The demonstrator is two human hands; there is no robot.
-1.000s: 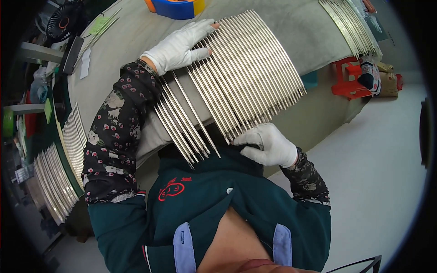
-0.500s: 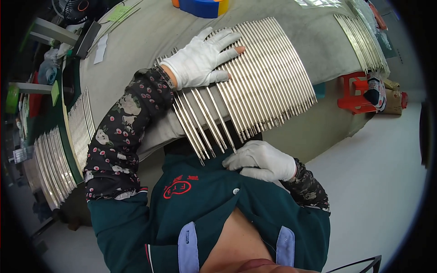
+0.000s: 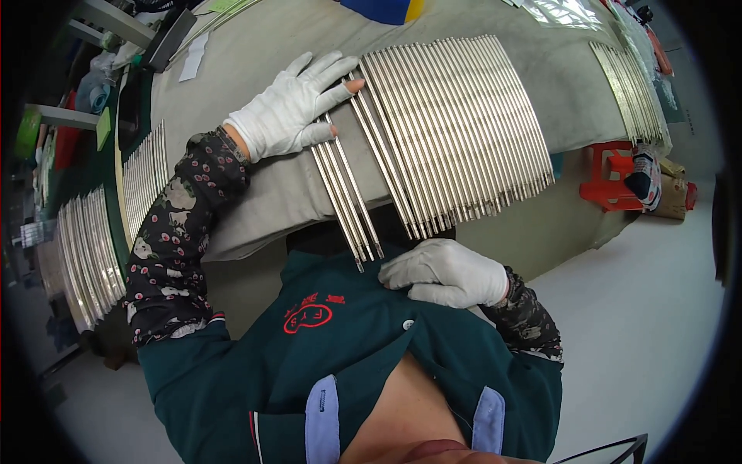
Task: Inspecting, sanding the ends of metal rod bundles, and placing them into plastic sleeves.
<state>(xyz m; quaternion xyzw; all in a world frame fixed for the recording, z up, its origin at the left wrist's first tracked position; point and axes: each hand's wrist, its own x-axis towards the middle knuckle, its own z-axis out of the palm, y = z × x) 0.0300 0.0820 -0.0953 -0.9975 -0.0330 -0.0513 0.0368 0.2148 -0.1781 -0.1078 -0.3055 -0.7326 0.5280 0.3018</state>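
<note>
My left hand (image 3: 297, 108), in a white glove with bare fingertips showing, lies palm down with its fingers spread over the upper part of a few slim silvery metal rods (image 3: 340, 197). These loose rods stick out past the near edge of the table. To their right, a broad row of similar metal rods (image 3: 464, 131) lies side by side, and my left fingertips reach its left border. My right hand (image 3: 444, 274), also gloved in white, rests flat against the front of my green shirt, just below the row. It holds nothing that I can see.
Grey cloth covers the table (image 3: 255, 224). More rods (image 3: 630, 93) lie at the far right, beside clear plastic wrapping. Bundles of rods (image 3: 85, 259) stand at the left. A red stool (image 3: 607, 178) is on the floor at right. A blue and yellow object (image 3: 386, 9) sits at the far edge.
My left hand has moved left, off the broad row. Fewer loose rods now lie apart beneath it, with a wider gap beside them. My right hand has stayed put.
</note>
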